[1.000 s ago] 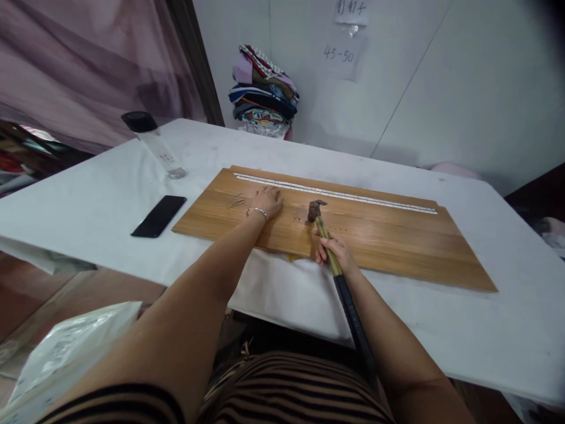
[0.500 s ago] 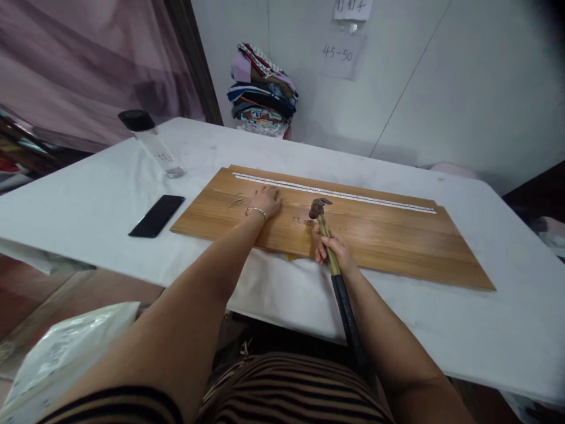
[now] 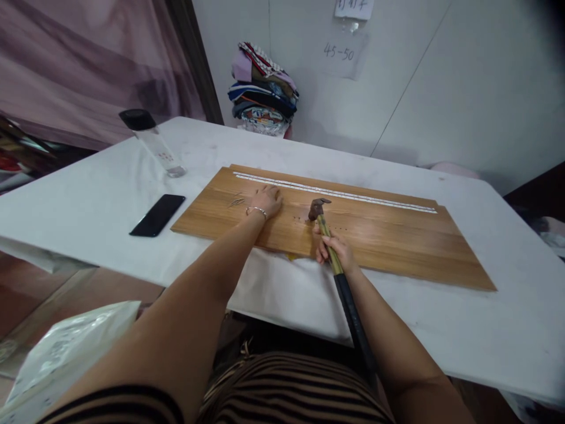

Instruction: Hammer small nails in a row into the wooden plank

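Left grip (image 3: 267,201) on board (image 3: 397,241); white table (image 3: 477,330), wall (image 3: 468,100).

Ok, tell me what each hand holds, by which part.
Right hand: the hammer, by its handle's yellow part near the head. Left hand: nothing visible; it rests on the board.

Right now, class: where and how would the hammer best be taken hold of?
Probably around the black lower handle of the hammer, from the near side: that stretch is long and slim, extends back toward the camera, and leaves the brown head out over the board.
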Demonstrator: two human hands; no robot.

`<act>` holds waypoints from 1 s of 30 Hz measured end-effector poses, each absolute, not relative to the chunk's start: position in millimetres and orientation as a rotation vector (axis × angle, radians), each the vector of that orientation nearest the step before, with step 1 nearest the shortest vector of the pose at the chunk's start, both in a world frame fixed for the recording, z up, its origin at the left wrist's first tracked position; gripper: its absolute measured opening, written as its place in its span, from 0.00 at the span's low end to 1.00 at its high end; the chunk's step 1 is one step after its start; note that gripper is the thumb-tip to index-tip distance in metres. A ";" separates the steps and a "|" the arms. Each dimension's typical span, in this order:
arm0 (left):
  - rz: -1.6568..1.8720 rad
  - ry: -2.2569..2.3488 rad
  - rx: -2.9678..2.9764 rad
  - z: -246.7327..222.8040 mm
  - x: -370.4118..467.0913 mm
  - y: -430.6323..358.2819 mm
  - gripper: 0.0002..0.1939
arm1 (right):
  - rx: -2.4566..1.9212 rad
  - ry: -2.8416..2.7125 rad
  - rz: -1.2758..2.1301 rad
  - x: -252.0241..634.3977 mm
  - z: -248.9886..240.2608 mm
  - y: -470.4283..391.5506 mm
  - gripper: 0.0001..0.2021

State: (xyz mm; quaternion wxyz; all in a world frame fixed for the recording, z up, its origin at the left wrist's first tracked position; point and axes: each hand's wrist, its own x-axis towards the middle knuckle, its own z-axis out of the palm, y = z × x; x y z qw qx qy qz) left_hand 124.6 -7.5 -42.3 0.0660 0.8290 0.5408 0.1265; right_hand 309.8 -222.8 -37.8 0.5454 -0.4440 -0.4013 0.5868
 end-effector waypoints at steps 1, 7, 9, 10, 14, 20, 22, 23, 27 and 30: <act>0.386 1.627 2.503 -43.1 124.4 -6.8 0.21 | -1.055 -0.955 1.386 309.6 -37.7 -222.8 0.18; 0.402 1.621 2.507 -47.5 123.4 -2.8 0.22 | -1.060 -0.960 1.377 308.7 -39.2 -222.6 0.17; 0.393 1.615 2.507 -47.2 123.6 -3.0 0.22 | -1.046 -0.971 1.373 309.0 -40.3 -222.5 0.16; 0.390 1.616 2.506 -46.7 123.7 -3.4 0.22 | -1.041 -0.974 1.373 309.3 -40.8 -222.4 0.15; 0.402 1.629 2.491 -44.5 123.4 -5.6 0.21 | -1.027 -0.964 1.399 310.1 -41.4 -222.2 0.16; 0.403 1.611 2.501 -43.2 122.7 -7.0 0.20 | -1.021 -0.955 1.408 308.9 -39.0 -222.7 0.18; 0.408 1.609 2.501 -43.5 122.7 -7.0 0.19 | -1.026 -0.950 1.415 308.2 -38.6 -222.9 0.18; 0.417 1.608 2.501 -43.8 122.8 -6.9 0.20 | -1.030 -0.943 1.417 307.9 -38.6 -223.0 0.19; 0.437 1.597 2.501 -45.6 123.0 -6.5 0.21 | -1.032 -0.913 1.409 307.9 -39.8 -223.5 0.20; 0.436 1.599 2.503 -46.6 123.4 -6.2 0.21 | -1.032 -0.920 1.407 308.9 -40.1 -223.9 0.19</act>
